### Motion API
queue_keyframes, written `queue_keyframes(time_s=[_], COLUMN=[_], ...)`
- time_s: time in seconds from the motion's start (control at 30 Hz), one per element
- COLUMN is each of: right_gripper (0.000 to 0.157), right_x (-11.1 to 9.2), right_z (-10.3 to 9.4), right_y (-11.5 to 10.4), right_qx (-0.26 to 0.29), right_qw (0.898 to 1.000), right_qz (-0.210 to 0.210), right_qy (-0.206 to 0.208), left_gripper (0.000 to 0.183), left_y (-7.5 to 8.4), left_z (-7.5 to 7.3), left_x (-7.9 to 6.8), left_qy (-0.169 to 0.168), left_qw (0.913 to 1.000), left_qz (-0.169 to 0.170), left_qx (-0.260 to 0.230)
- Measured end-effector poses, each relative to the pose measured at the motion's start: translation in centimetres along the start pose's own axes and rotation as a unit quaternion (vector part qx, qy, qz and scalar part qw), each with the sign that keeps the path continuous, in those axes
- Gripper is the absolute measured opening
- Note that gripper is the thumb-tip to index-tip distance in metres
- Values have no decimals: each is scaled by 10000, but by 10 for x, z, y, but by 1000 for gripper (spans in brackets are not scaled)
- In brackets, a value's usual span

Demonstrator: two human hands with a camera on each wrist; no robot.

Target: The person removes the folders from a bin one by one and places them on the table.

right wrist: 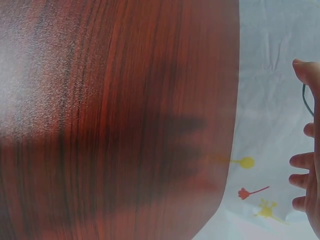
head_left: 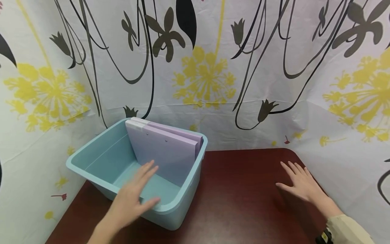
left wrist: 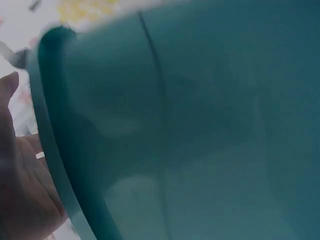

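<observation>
Hovering by the light-blue plastic tub (head_left: 189,194), my left hand (head_left: 129,199) has extended fingers; right of the tub, my right hand (head_left: 301,183) has spread fingers. Lilac folders (head_left: 167,150) stand inside its far wall; bumping the rim could topple them.

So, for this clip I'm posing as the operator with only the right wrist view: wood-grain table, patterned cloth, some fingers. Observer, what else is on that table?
Observer: A light blue bin, on the left part of the table.

Operator: Anything inside it?

Observer: Yes, flat lilac folder-like items, standing on edge along its far wall.

Operator: And is the left grip holding one?

Observer: No, the left grip holds nothing; its fingers are extended.
</observation>
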State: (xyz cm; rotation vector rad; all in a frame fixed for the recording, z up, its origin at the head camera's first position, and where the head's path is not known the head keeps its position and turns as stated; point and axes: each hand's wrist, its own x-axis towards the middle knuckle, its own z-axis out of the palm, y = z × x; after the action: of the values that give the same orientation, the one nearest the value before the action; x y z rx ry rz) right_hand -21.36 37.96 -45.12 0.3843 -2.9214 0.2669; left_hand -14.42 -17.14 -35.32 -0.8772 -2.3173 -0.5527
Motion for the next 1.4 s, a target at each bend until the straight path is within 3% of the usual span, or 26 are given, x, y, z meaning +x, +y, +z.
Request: queue_keyframes(time_s=[0.23,0.47,0.67,1.03,1.4], right_gripper=[87,87,86,85,84], right_x=[-3,-4,-2,0,5], right_z=[0,1,0,0,-1], right_y=[0,1,0,-5,-19], right_qx=[25,12,56,-59,138], right_qw=[10000,10000,10000,9998,9991], right_qz=[21,26,-13,-121,-295], right_qy=[-37,-12,77,121,259], left_gripper=[62,58,60,72,71], left_y=[-61,-100,-128,-171,-184], left_z=[-29,-55,-69,-73,-74], left_x=[-22,-40,-48,-65,-75], left_qy=[-46,-150,18,384,106], left_qw=[9941,9871,9796,9692,9500], left_qz=[-977,-1517,-1922,-2025,-2818], left_qx=[478,486,593,1348,1343])
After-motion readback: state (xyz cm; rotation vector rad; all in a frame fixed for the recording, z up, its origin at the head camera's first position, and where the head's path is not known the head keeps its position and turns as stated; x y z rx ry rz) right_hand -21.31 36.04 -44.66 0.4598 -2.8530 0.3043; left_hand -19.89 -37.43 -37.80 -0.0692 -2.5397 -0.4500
